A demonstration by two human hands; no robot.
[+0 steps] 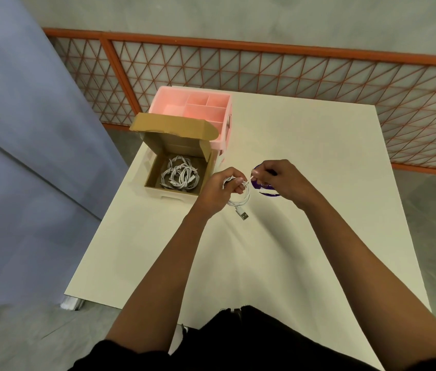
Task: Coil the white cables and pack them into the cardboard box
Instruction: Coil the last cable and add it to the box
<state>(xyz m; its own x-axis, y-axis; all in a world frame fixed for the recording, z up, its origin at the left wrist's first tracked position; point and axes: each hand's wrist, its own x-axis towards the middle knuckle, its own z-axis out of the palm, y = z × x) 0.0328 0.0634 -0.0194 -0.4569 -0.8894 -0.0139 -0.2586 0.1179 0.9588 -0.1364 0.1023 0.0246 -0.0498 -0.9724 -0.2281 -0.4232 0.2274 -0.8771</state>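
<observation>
My left hand grips a coiled white cable above the table, just right of the cardboard box. The cable's loop hangs below my fingers and its USB plug dangles at the bottom. My right hand pinches the cable's other end close to my left fingers. The box stands open with its lid flap up, and several coiled white cables lie inside it.
A pink compartment organizer stands behind the box at the table's far left. A purple round object lies under my right hand. The white table ends near a blue panel on the left and an orange mesh fence behind.
</observation>
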